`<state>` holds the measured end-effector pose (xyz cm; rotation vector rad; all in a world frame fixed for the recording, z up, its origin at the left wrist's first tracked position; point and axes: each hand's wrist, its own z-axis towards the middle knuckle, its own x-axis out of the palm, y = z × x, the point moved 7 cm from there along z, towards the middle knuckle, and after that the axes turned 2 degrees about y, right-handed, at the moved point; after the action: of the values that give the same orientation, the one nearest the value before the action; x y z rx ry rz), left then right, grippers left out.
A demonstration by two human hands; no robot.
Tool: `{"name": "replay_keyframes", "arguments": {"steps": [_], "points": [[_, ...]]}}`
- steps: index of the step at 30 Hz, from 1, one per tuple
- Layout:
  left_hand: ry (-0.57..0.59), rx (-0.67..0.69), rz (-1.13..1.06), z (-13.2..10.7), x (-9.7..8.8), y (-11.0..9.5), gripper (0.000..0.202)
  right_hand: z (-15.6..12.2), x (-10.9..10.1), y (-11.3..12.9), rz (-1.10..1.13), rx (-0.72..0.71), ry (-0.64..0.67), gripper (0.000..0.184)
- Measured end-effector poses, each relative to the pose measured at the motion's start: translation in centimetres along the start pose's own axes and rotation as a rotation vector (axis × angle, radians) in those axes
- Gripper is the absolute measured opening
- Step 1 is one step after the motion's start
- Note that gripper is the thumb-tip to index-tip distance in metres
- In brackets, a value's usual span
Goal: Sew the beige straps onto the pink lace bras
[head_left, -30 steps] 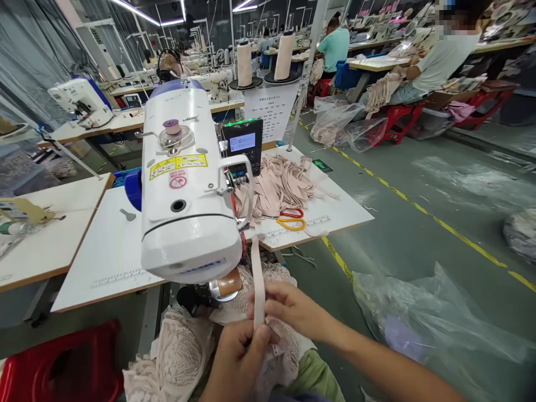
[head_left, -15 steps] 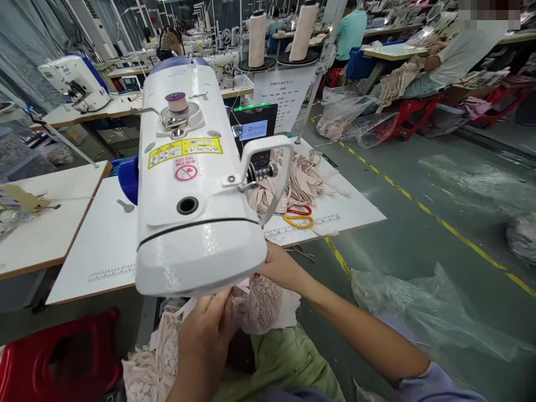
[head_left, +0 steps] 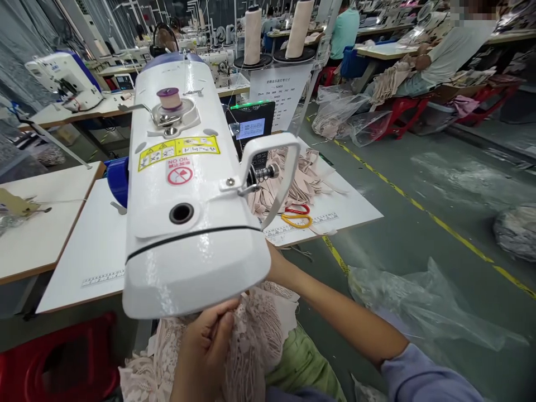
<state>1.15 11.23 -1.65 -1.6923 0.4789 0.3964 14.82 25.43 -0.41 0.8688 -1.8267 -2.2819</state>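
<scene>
My left hand (head_left: 209,340) pinches the edge of a pale pink lace bra (head_left: 255,324) between thumb and fingers, just below the front of a white sewing machine (head_left: 196,268). The bra hangs in folds over my lap. My right hand (head_left: 276,265) reaches behind the machine head from the right; only its back and wrist show and its fingers are hidden. The needle area is also out of sight under the head. More pale lace (head_left: 144,368) lies bunched to the left of my left hand.
Beige straps (head_left: 293,178) are heaped on the white table (head_left: 355,212) behind the machine, with red-and-yellow-handled scissors (head_left: 297,220) in front. Two thread cones (head_left: 252,39) stand behind. A red stool (head_left: 96,357) is at lower left. Plastic sheeting (head_left: 419,301) lies on the floor. Co-workers sit farther back.
My left hand has come slightly down, and more lace now hangs beside it. My right hand has slipped further behind the machine head. The view has shifted a little.
</scene>
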Motion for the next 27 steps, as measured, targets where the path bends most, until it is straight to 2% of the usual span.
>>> {"name": "replay_keyframes", "arguments": {"steps": [3,6,9,12,19,27], "points": [[0.003,0.039,0.011,0.0,0.5,-1.4,0.033,0.1,-0.1,0.2,-0.008,0.022,0.019,0.013],[-0.04,0.176,0.111,0.3,0.6,-2.8,0.032,0.3,-0.2,0.6,0.002,0.014,0.037,0.012],[-0.085,0.271,0.232,0.4,0.7,-3.3,0.031,0.4,-0.2,0.8,-0.006,0.027,0.058,0.011],[-0.117,0.254,0.28,0.5,0.4,-2.8,0.032,0.4,-0.1,1.0,-0.001,0.039,0.079,0.012],[-0.151,0.167,0.231,1.5,-0.6,-2.4,0.03,0.3,-0.5,2.1,0.047,0.003,0.068,0.015],[-0.178,0.185,0.271,1.7,-0.8,-2.4,0.03,0.7,-0.4,1.8,0.04,-0.062,0.089,0.01]]}}
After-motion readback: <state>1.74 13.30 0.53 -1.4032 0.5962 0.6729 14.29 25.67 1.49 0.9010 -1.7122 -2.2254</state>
